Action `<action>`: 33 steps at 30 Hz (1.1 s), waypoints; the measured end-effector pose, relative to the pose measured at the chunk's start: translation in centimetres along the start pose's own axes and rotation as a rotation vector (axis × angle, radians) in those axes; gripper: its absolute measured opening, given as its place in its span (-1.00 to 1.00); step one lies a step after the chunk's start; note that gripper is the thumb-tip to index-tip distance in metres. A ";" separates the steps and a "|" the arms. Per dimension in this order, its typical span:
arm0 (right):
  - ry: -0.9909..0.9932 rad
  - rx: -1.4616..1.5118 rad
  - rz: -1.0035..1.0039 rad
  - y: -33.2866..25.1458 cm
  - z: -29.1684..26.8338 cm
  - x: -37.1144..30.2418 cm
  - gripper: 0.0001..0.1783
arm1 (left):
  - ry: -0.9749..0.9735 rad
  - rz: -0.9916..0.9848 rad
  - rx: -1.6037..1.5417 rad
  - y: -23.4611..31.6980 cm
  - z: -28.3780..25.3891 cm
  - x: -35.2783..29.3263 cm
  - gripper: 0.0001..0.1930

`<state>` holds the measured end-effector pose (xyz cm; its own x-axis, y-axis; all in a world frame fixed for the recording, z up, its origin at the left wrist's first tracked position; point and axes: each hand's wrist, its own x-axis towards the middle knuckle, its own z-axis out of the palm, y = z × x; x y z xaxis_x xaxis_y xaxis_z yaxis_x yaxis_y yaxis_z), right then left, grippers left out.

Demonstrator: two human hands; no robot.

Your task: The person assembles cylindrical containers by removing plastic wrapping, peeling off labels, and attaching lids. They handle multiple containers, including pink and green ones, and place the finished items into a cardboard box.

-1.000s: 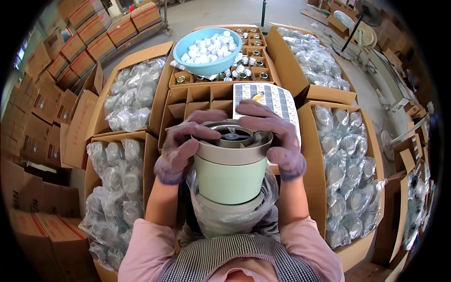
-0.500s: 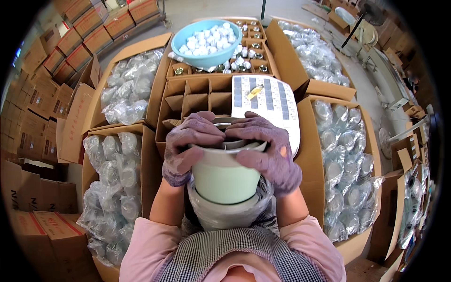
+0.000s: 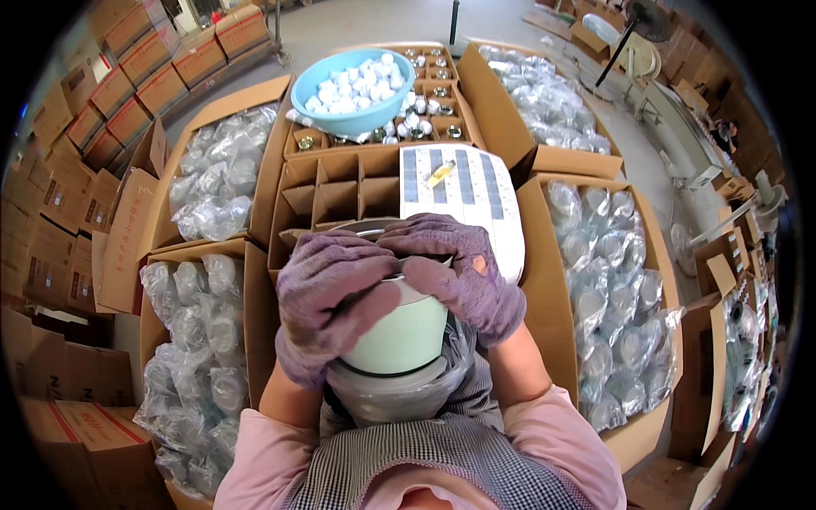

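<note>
A pale green cylindrical pot point(image 3: 398, 340) with a silvery rim stands upright in front of my body. Its lower part sits in a clear plastic bag point(image 3: 393, 399) that bunches around the base. Both my hands wear purple-grey gloves. My left hand point(image 3: 336, 297) curls over the left side of the rim, hiding much of that side. Around the right side my right hand point(image 3: 463, 276) is wrapped, fingers across the top and thumb near the front edge. What lies inside the opening is mostly covered by my fingers.
Ahead is a carton with cardboard dividers point(image 3: 340, 191), partly covered by a printed sheet point(image 3: 501, 212) bearing a small yellow object point(image 3: 440, 174). Beyond stands a blue basin point(image 3: 353, 127) of white round pieces. Cartons of plastic-wrapped clear items flank me on the left point(image 3: 204, 331) and right point(image 3: 612, 289).
My left hand has shifted farther over the front of the rim, covering more of the pot. The whole view has moved slightly, with surroundings shifted left.
</note>
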<state>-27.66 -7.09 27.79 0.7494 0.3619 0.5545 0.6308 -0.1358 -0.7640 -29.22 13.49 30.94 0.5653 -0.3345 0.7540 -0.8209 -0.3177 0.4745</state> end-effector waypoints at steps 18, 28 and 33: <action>-0.533 -0.434 -0.083 -10.6 -11.8 -0.7 -0.58 | -0.456 -0.464 -0.672 1.5 3.3 -6.9 -0.34; -0.557 -0.354 0.200 -8.7 -9.3 -0.1 -0.64 | -0.083 -0.600 -0.130 2.8 4.5 -10.3 -0.62; -0.541 -0.266 0.482 -8.4 -8.5 2.5 -0.62 | -0.214 -0.518 -1.008 -3.6 -2.5 -12.0 -0.28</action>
<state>-29.41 -12.84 38.42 0.7941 0.5977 -0.1105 0.3381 -0.5854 -0.7369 -33.25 20.88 21.30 0.7765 -0.5453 0.3158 -0.1233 0.3601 0.9247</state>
